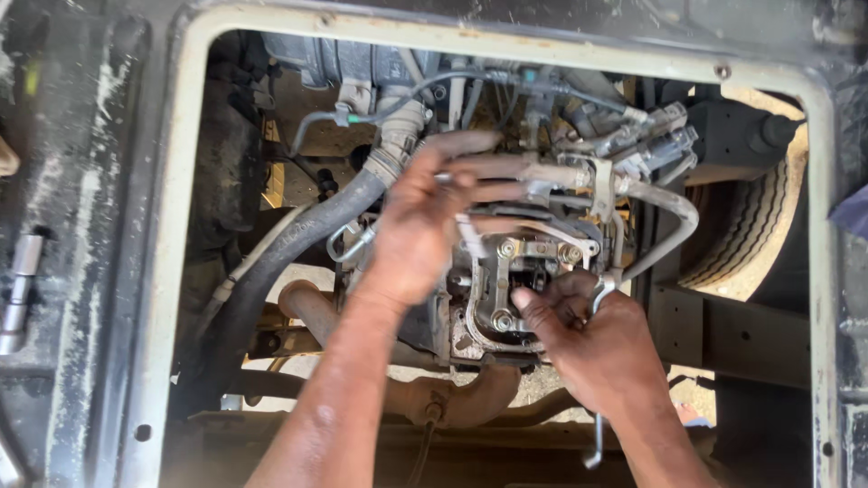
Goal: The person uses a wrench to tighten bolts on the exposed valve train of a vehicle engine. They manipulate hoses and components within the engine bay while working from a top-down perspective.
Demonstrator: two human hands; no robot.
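Observation:
I look down through a floor opening onto an engine. My left hand reaches in from below, its fingers stretched to the right over metal pipes; it is motion-blurred, and I cannot tell whether it holds a small part. My right hand is closed around a slim metal wrench, whose upper end shows by the knuckles and whose lower end hangs below the wrist. Its thumb presses on an open metal housing with bolts at its corners.
A thick black hose curves down the left side. A rusty exhaust pipe runs below the housing. A tyre sits at the right. The pale metal rim frames the opening. A chrome bar lies on the left ledge.

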